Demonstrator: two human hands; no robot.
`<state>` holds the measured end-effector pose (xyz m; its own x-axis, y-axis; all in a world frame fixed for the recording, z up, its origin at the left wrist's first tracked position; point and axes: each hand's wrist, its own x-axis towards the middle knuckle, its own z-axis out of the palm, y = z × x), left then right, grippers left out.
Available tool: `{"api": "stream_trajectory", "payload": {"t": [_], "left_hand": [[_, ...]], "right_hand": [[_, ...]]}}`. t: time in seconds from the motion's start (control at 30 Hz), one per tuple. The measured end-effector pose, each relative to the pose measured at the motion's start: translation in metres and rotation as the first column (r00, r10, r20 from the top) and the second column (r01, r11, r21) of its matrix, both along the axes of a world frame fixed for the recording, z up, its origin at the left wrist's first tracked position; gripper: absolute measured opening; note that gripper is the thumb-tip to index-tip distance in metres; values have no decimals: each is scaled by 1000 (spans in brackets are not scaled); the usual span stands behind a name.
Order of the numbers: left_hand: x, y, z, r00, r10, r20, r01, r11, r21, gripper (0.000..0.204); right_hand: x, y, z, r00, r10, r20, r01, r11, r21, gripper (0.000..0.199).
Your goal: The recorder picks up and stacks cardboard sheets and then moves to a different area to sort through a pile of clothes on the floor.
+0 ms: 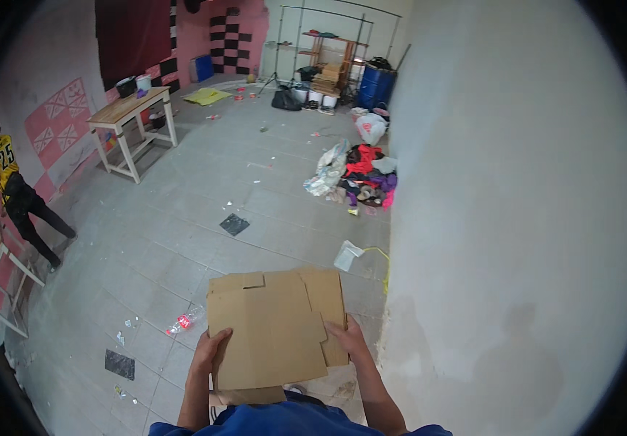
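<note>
Flattened cardboard boxes (270, 330) are held up in front of my body, their broad brown face toward me. My left hand (211, 349) grips the left edge, thumb on the front and fingers hidden behind. On the right edge my right hand (350, 338) is closed in the same way, near a notch between flaps. Overlapping edges show on the right and below, but how many pieces there are I cannot tell.
A plastic bottle (186, 320) lies on the tiled floor, left of the cardboard. Farther off are a dustpan (347, 256), a clothes heap (364, 173), a wooden table (128, 109) and a blue barrel (376, 87). Someone in a yellow shirt (6, 156) stands at far left. A white wall (502, 182) runs along my right.
</note>
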<state>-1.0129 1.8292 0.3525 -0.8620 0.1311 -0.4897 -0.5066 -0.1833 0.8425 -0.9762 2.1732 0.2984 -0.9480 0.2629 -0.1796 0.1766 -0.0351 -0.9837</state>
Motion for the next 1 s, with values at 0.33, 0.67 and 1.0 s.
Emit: {"api": "stream_trajectory", "payload": {"t": [0.33, 0.67, 1.0], "left_hand": [[-248, 58, -15, 992, -93, 90, 88, 994, 63, 44], [-492, 192, -13, 922, -358, -148, 352, 934, -68, 49], [-693, 202, -7, 979, -194, -55, 179, 962, -206, 48]], "right_hand": [[-209, 54, 12, 989, -96, 109, 96, 995, 4, 35], [-352, 137, 43, 966, -219, 137, 251, 924, -288, 48], [-634, 192, 37, 987, -87, 132, 127, 933, -337, 50]]}}
